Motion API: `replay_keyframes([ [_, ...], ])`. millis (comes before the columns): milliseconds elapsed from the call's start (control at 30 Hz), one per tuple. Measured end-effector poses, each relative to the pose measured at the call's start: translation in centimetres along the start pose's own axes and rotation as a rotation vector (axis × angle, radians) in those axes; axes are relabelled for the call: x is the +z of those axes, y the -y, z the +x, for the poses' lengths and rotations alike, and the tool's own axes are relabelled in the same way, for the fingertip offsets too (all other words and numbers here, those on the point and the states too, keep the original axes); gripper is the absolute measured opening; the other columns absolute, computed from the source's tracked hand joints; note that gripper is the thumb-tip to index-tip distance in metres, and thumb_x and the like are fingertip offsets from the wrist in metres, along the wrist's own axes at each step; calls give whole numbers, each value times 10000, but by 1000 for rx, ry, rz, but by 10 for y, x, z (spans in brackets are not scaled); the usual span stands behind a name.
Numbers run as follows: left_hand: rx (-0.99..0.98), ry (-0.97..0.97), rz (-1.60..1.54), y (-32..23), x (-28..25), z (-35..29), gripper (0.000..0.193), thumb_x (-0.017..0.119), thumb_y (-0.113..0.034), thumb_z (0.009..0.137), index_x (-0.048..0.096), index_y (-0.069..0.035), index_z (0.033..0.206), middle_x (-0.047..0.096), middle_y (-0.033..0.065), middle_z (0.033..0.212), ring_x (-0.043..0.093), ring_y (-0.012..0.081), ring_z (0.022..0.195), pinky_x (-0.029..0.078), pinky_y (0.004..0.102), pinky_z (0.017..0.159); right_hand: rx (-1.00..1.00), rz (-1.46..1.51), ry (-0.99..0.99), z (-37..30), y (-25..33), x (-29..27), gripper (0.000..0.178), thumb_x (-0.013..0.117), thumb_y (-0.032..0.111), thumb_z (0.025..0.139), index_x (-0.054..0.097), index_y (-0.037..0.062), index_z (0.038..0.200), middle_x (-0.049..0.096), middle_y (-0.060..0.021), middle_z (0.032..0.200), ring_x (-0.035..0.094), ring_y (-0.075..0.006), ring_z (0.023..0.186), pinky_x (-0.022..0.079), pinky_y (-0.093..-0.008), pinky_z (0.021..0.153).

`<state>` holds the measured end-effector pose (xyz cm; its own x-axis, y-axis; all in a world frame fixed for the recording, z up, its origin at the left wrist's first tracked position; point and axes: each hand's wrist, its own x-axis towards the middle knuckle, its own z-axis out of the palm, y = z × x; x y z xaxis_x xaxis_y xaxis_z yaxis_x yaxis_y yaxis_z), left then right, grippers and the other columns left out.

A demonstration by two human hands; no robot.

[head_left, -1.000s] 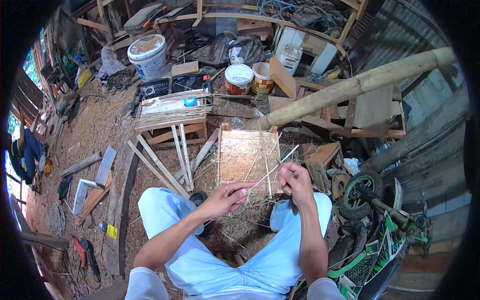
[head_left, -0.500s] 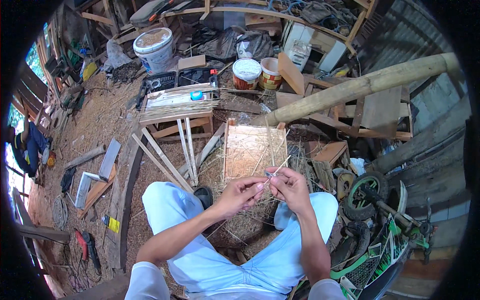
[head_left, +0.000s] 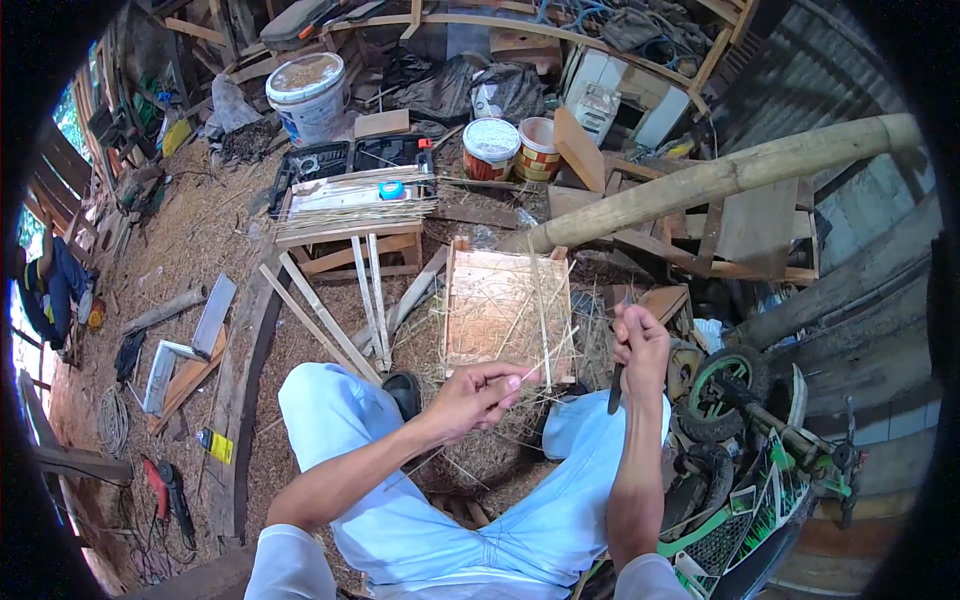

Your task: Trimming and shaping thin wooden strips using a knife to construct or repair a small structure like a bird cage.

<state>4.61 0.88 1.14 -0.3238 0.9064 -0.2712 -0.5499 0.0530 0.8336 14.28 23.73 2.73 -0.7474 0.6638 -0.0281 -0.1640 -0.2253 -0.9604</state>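
Observation:
My left hand (head_left: 468, 402) pinches a thin, pale bamboo strip (head_left: 552, 352) between thumb and fingertips. The strip slants up and to the right, over the near end of a low wooden stand (head_left: 485, 325). Apart from it, above my right knee, my right hand (head_left: 641, 345) is closed around a knife (head_left: 615, 392). A dark, narrow part of the knife points down beside the wrist, while the fingers cover much of the rest. Thin shavings and strips lie across the stand and on the ground around it.
Beyond the stand, a small bench (head_left: 330, 230) carries many thin strips and a blue tape measure (head_left: 391, 190). Paint buckets (head_left: 491, 142) stand farther back. A thick bamboo pole (head_left: 720, 182) crosses at the right, above a small green-framed bike (head_left: 740, 400). Another person (head_left: 58, 290) is at far left.
My right hand has moved away from my left, to the right and up, taking the knife off the strip. My left hand stays nearly in place with the strip.

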Motion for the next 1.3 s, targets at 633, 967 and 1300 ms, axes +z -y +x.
replay_keyframes([
  [633,-15,-1,-62,2,-1,3,181,530,-211,952,572,-35,948,434,-36,664,307,28,476,221,187,408,96,-41,42,3,-2,0,169,574,143,918,621,-2,844,486,16,582,361,-25,453,234,-180,395],
  [967,17,-69,-37,-6,-1,6,196,530,-220,953,567,-28,940,425,-33,656,303,27,466,214,185,409,267,-191,425,-26,-17,36,143,604,104,893,636,-32,863,552,-25,614,424,-40,466,287,-180,406],
  [1300,-6,22,-1,-4,-1,-1,192,530,-229,953,563,-40,936,434,-33,654,324,23,475,232,180,407,68,48,139,13,-9,-18,209,554,224,940,579,28,871,467,25,624,354,-27,456,246,-172,388],
])
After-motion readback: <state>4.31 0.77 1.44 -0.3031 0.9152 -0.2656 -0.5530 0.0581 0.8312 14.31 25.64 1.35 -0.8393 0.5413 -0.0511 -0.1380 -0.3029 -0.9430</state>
